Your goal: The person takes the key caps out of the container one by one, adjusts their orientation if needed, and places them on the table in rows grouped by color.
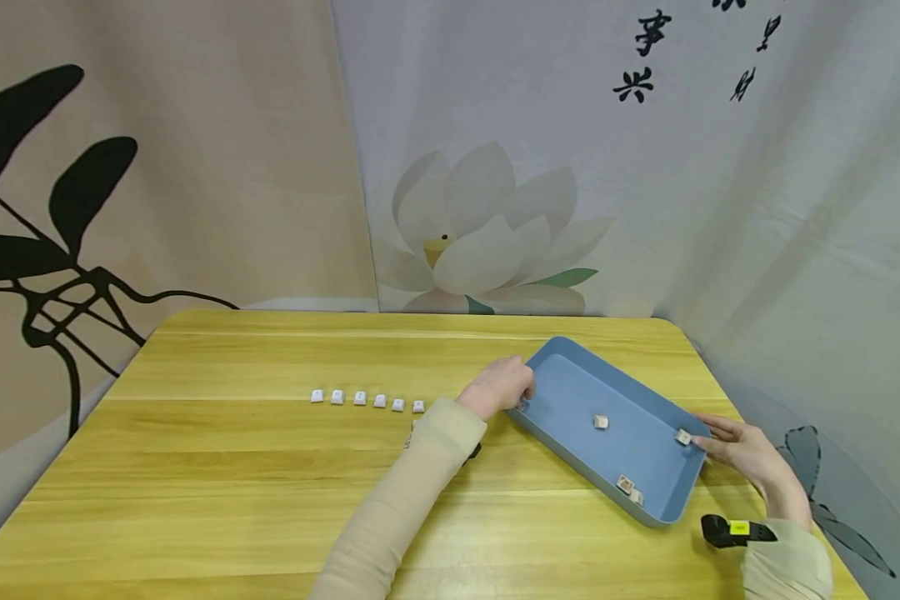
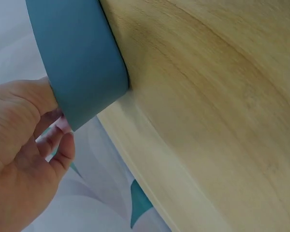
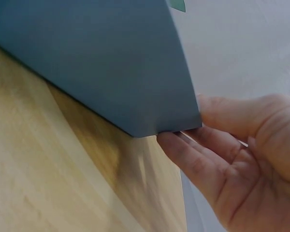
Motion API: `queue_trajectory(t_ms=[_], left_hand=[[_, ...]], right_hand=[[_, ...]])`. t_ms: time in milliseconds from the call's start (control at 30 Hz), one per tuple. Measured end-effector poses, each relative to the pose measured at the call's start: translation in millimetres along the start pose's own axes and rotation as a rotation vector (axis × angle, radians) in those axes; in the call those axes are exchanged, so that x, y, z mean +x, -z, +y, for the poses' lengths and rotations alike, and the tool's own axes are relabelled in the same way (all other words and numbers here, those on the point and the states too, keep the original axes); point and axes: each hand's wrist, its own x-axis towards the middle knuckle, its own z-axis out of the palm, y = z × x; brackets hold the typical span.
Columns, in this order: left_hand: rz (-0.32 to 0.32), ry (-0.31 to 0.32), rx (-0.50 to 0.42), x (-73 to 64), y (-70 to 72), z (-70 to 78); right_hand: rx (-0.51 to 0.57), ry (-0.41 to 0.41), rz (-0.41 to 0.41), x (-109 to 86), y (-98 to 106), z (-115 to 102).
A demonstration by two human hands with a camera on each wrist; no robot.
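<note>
A shallow blue tray [image 1: 566, 404] lies at a slant on the right of the table. My left hand [image 1: 501, 385] grips its left end, the thumb passing over the rim and the fingers curled by the corner in the left wrist view. At the right end, my right hand [image 1: 746, 454] holds the tray wall between thumb and fingers. Inside are several small keycaps: one keycap [image 1: 601, 422] mid-floor, another keycap [image 1: 683, 437] beside the right thumb, and a brownish-faced keycap [image 1: 626, 484] with a pale one along the near wall. A further keycap [image 1: 522, 405] shows below the left fingers.
A row of several white keycaps [image 1: 360, 398] stands on the wooden table [image 1: 232, 467] left of the tray. More keycaps are partly hidden by the left sleeve [image 1: 420, 483]. A black wrist device [image 1: 735, 531] sits at the right wrist. A printed curtain [image 1: 495, 100] hangs behind.
</note>
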Motion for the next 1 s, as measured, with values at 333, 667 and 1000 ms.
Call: queue_trajectory(t_ms=[333, 667, 1000], left_hand=[[0.035, -0.07, -0.079, -1.0, -8.6, -8.6], [0.153, -0.155, -0.355, -13.7, -12.8, -21.0], [0.173, -0.151, -0.669, -26.6, -15.6, -22.1]], right_hand=[[0.004, 0.001, -0.008, 0.0, 0.5, 0.5], [0.014, -0.018, -0.018, 1.0, 2.5, -0.2], [0.01, -0.006, -0.01, 0.5, 1.2, 0.5]])
